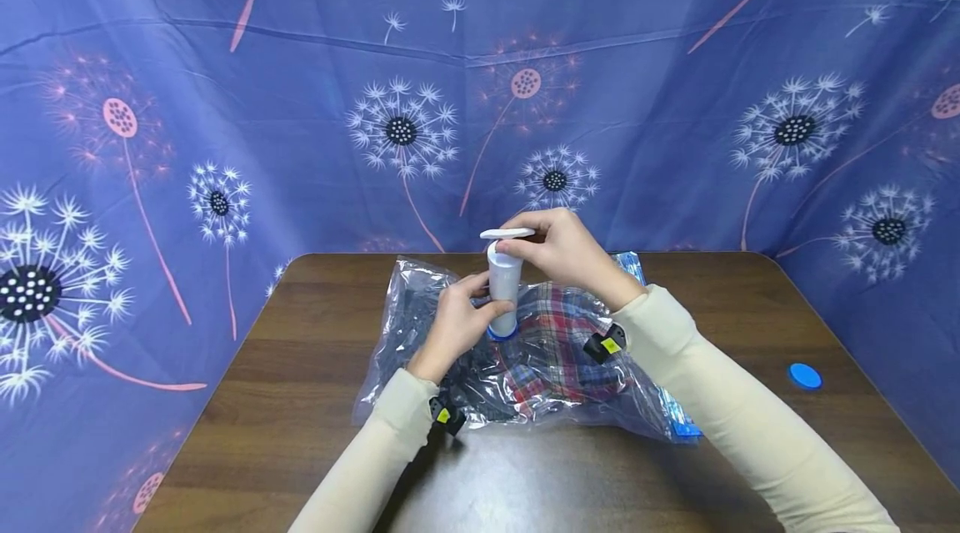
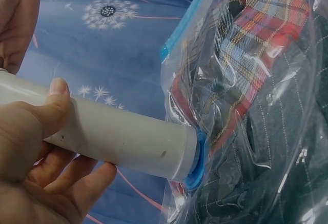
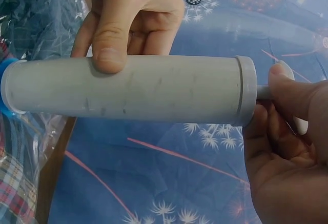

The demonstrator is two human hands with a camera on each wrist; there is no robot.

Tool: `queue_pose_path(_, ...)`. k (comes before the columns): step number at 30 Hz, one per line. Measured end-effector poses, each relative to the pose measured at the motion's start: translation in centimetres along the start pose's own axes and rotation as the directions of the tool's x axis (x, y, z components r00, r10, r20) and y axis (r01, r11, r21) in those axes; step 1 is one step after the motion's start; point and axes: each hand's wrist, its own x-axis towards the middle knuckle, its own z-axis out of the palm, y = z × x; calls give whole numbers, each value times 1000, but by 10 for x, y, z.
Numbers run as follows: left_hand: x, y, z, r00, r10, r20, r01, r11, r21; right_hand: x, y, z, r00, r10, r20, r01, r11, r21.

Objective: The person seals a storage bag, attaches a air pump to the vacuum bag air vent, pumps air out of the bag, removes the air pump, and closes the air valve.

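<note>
A white hand pump (image 1: 505, 274) stands upright on the blue valve (image 1: 502, 335) of a clear plastic storage bag (image 1: 382, 349). My left hand (image 1: 459, 316) grips the pump's cylinder, thumb on one side and fingers on the other. Above it, my right hand (image 1: 562, 248) holds the pump's white handle (image 1: 507, 233), which sits just over the cylinder's top. A short piece of rod (image 3: 263, 92) shows between cylinder and handle in the right wrist view. Inside the bag lie a red and blue plaid garment (image 2: 251, 44) and a dark pinstriped garment (image 2: 261, 126).
A round blue cap (image 1: 805, 375) lies on the right part of the brown wooden table (image 1: 285, 399). The bag's blue strip (image 1: 678, 416) runs along its right edge. Behind the table hangs a blue cloth (image 1: 315, 99) with a dandelion print.
</note>
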Motion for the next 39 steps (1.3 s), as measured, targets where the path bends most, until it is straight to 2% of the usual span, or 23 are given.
queue_pose_path(8, -2, 0, -1, 1000, -2, -12, 2, 1000, 12, 3, -5, -2, 999, -31, 27, 32, 998, -46)
queue_pose_path(12, -4, -1, -1, 1000, -9, -12, 9, 1000, 18, 7, -14, -7, 999, -44, 10, 45, 998, -47)
queue_pose_path(19, -5, -2, 0, 999, -28, -21, 28, 999, 31, 22, -52, -37, 986, -157, -53, 152, 985, -87)
queue_pose_path(24, -4, -2, 1, 999, -36, -24, 36, 999, 25, 33, -86, -63, 957, -237, -166, 221, 969, -108)
queue_pose_path(27, -4, -3, 1, 999, -48, -21, 49, 998, 27, 35, -98, -72, 950, -234, -209, 215, 970, -112)
queue_pose_path(33, -2, -1, 1, 999, -46, -15, 47, 999, 18, 30, -95, -69, 960, -194, -200, 180, 980, -83)
queue_pose_path(35, -1, -1, 1, 999, -43, -13, 43, 999, 12, 29, -89, -66, 966, -192, -172, 180, 980, -79)
queue_pose_path(39, 0, -1, 1, 999, -31, -17, 31, 999, 16, 27, -72, -53, 986, -141, -84, 132, 986, -101)
